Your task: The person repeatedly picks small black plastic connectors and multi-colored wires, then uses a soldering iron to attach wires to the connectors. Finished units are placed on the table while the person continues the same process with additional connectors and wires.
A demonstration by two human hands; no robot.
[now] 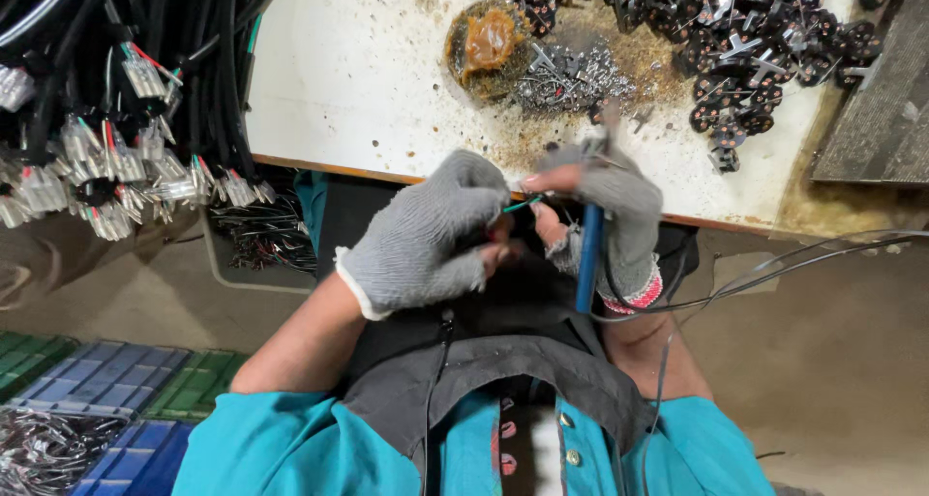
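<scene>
My left hand (431, 237), in a grey fingerless knit glove, pinches the end of a black cable whose thin green wire (524, 204) sticks out toward the other hand. My right hand (608, 223), gloved the same way, grips a soldering iron with a blue handle (588, 256); its tip points up to the table edge, next to the green wire. Both hands hover over my lap, just in front of the white worktable (358, 80). The cable's black length runs down over my dark apron.
A round tin of brown flux paste (487, 41) and a heap of small metal terminals (571, 75) lie on the stained table. Many black plug parts (755, 41) cover the far right. Bundles of black cables with stripped ends (106, 119) hang at left. Blue and green crates (106, 390) sit below.
</scene>
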